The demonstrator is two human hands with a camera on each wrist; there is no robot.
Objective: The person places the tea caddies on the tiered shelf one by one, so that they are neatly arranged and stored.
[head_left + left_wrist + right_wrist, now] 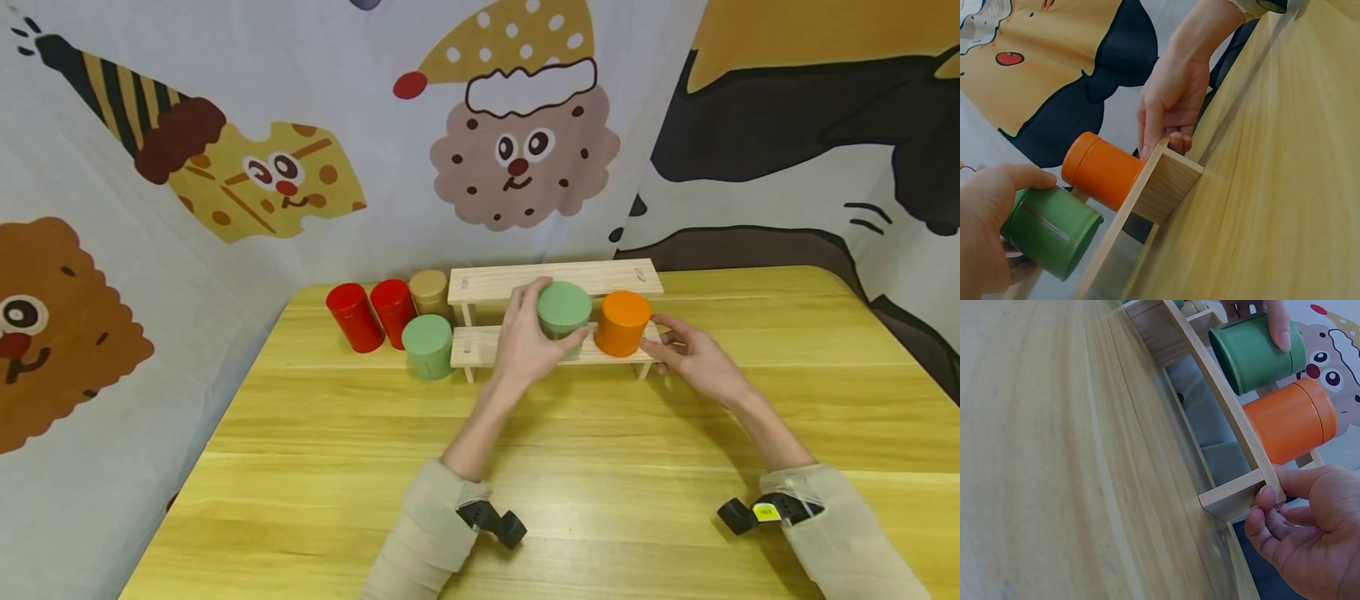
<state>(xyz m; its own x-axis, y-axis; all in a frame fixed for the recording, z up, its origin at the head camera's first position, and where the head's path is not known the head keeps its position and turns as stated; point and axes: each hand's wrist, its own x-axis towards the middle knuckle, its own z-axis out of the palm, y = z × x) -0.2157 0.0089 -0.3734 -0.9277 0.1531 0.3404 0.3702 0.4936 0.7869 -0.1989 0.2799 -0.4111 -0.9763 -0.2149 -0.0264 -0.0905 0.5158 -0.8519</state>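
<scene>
My left hand (527, 337) grips a green canister (564, 308) by its sides, tilted slightly and close over the lower step of a small wooden two-tier shelf (555, 279). Just right of it an orange canister (624, 323) stands upright on that lower step. At the step's right end, my right hand (693, 358) pinches the board between thumb and fingers, as the right wrist view shows with the thumb (1297, 481) on top. In the left wrist view the green canister (1054, 228) hangs just beside the orange canister (1104, 170).
Left of the shelf stand two red canisters (356, 318), a tan canister (431, 293) and a second green canister (428, 347). The wooden table (570, 467) ends at a cloth backdrop (390, 217) printed with cartoon figures, close behind the shelf.
</scene>
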